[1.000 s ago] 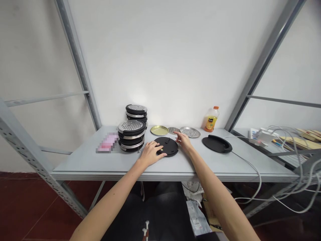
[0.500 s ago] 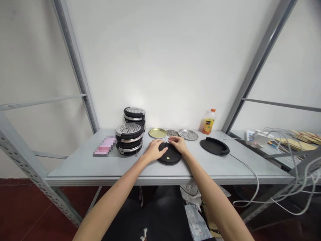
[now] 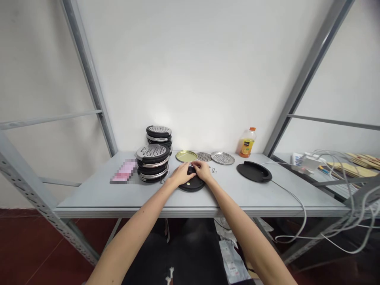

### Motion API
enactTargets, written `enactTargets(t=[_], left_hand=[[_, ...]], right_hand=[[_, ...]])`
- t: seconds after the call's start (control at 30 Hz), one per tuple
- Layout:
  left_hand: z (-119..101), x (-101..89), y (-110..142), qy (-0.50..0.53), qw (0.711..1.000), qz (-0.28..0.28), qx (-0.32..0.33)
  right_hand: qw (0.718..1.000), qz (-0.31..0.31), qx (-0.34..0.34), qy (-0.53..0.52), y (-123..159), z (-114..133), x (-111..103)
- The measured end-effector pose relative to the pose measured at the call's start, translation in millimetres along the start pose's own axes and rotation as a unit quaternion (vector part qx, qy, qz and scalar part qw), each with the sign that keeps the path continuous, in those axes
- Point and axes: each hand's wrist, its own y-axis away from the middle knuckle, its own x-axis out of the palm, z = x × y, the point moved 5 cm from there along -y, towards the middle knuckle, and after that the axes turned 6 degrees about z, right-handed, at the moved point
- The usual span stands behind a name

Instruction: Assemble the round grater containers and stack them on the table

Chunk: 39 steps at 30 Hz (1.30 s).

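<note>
A black round case (image 3: 193,185) with a small pale dot on it lies flat near the middle of the table. My left hand (image 3: 179,174) grips its far left side, thumb across the top. From the far right, my right hand (image 3: 202,171) closes on the same case, with bent fingertips close to the left ones. Whatever small part sits under the fingertips is hidden. Small wire hooks (image 3: 214,170) lie just right of my right hand. Behind the hands are a gold-coloured round lid (image 3: 186,156), a slotted metal disc (image 3: 204,156) and a perforated silver disc (image 3: 223,158).
To the left stand a front stack of black and silver round cases (image 3: 152,162) and a rear stack (image 3: 159,133), beside a pixelated pink patch (image 3: 124,171). Rightward are a black dish (image 3: 252,172) with a white cable (image 3: 292,194) beside it and a juice bottle (image 3: 247,145).
Both hands and the black case have shifted slightly left. The case appears turned a little, its pale dot now further left. The wire hooks have come into view beside my right hand.
</note>
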Motion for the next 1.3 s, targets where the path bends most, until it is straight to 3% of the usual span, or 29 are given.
enactTargets(t=[0.47,0.8,1.0,1.3], left_hand=[[4.4,1.1,3.8,-0.054,0.998,0.0,-0.036],[10.2,0.8,7.3,-0.033,0.997,0.015,-0.063],[12.4,3.8,4.1,-0.042,0.998,0.016,-0.043],[3.6,1.2,3.7,-0.078,0.994,0.064,-0.034]], right_hand=[[1.0,-0.008,-0.005,0.012,-0.6,5.9,-0.7],[0.999,0.036,-0.011,0.005,-0.1,3.0,3.1],[0.998,0.027,-0.022,0.058,0.7,7.6,0.3],[0.985,0.035,-0.005,0.168,4.0,18.9,-2.0]])
